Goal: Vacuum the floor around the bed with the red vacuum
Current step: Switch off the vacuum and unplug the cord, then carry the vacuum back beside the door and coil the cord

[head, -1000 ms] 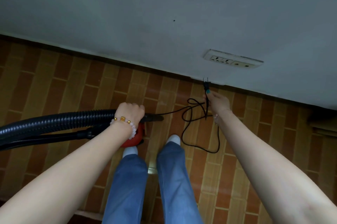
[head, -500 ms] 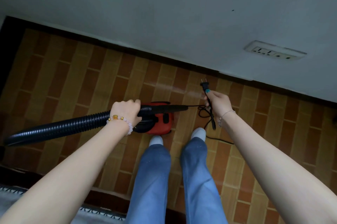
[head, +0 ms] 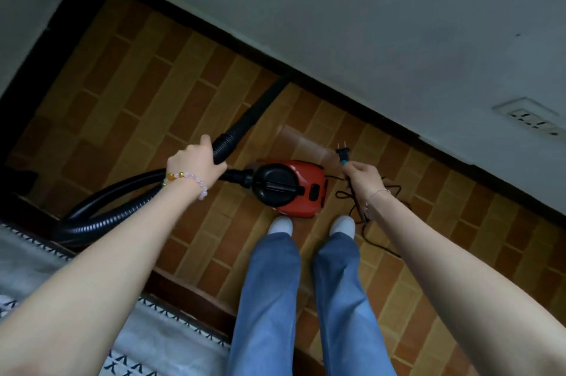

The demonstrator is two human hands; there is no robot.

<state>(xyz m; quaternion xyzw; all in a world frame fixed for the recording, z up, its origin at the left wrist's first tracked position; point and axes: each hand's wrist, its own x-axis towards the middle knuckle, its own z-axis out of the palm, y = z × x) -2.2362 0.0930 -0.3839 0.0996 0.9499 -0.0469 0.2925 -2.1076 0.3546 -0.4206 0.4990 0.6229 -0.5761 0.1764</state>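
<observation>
The red vacuum [head: 294, 189] sits on the brick-patterned floor [head: 147, 94] just ahead of my feet. My left hand [head: 196, 163] grips the black ribbed hose [head: 104, 207], which loops back toward the bed; its black wand [head: 254, 114] points at the skirting board. My right hand [head: 361, 175] pinches the black power cord just below the plug [head: 343, 153], whose prongs point up. The rest of the cord [head: 361, 222] lies tangled on the floor by my right foot.
A white wall socket [head: 530, 118] is mounted low on the grey wall at the right. The bed with patterned cover [head: 159, 342] runs along the bottom left, its dark wooden frame next to my left leg. A dark skirting board edges the floor.
The view has swung left and tilted, so the socket now sits at the far right. The vacuum body has come fully into sight, and the hose and wand now point at the wall.
</observation>
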